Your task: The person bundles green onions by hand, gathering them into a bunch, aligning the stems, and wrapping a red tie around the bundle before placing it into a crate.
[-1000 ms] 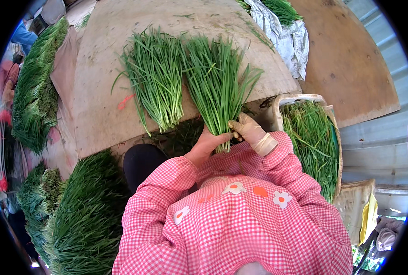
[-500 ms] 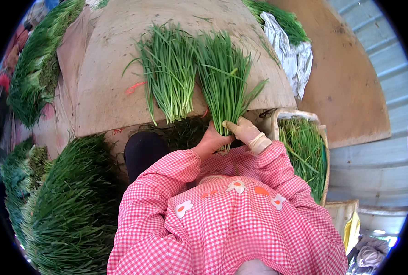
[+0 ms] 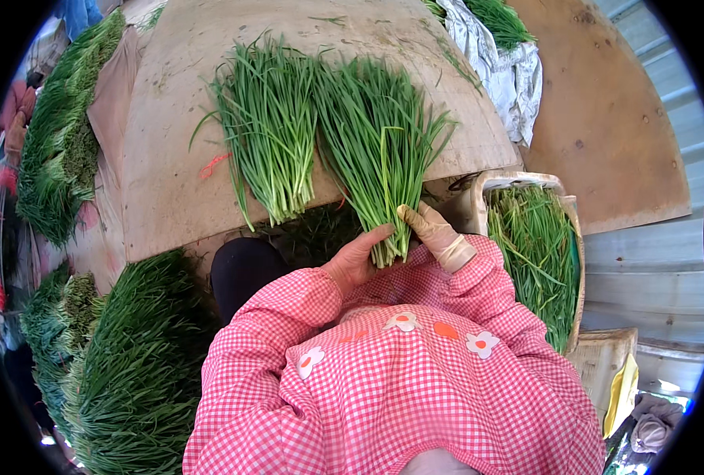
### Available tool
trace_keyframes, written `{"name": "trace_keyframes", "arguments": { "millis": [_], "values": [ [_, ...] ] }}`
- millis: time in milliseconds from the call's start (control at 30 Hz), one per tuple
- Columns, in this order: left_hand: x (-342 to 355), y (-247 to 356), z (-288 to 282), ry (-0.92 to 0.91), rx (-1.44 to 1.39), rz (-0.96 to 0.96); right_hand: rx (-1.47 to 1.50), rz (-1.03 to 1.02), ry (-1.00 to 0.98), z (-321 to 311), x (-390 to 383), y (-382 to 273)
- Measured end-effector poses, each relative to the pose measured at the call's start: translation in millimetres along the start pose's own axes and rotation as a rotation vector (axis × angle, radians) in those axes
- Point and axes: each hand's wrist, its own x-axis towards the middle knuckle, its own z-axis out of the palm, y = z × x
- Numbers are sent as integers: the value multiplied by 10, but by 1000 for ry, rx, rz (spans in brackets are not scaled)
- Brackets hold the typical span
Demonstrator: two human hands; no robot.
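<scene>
A loose bunch of garlic chives (image 3: 371, 150) lies with its leaf tips on the wooden board and its pale cut ends over the near edge, in front of my body. My bare left hand (image 3: 356, 257) wraps the stem ends from the left. From the right, my right hand (image 3: 436, 235), in a pale glove, grips the same stems with its thumb on top. A bent yellowish leaf (image 3: 387, 146) stands out among the green ones. To the left rests a second bunch of garlic chives (image 3: 271, 138), touched by neither hand.
The wooden board (image 3: 174, 111) spans the front. A red tie (image 3: 214, 165) lies on it. At right stands a box (image 3: 577, 237) of chives. Large chive heaps (image 3: 138, 372) fill the lower left, with another heap (image 3: 55, 150) farther off. A silvery sheet (image 3: 519, 87) hangs at the far right.
The held bunch has fanned out wider at its tips, and a bent yellowish leaf now shows on top. Both hands keep hold at the stem ends. The whole view has shifted slightly.
</scene>
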Motion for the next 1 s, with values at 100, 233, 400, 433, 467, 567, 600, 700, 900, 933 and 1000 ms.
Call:
{"name": "trace_keyframes", "arguments": {
  "millis": [100,233,400,433,467,567,600,700,900,933,1000],
  "values": [
    [-35,7,40,0,-4,0,-40,-65,-29,-34,38,43],
    [35,-5,-141,-20,-29,8,-120,-82,-57,-29,110,37],
    [29,-13,-90,24,55,78,-187,-272,79,12,96,87],
    [22,-10,-73,25,77,76,-161,-190,149,17,33,-16],
    [17,-1,-57,26,100,75,-134,-108,218,3,-69,-164],
    [27,24,-8,63,151,94,-150,-66,404,-107,-157,-275],
    [28,28,6,78,170,97,-169,-88,471,-124,-181,-289],
    [69,1,-76,17,183,99,-291,-320,499,-13,-227,-326],
    [133,-15,-151,43,386,118,-666,-185,389,144,16,-172],
    [127,-12,-140,32,379,117,-543,-201,369,99,39,-102],
    [97,5,-110,14,368,122,-294,-238,323,93,45,-86]
  ]
}}
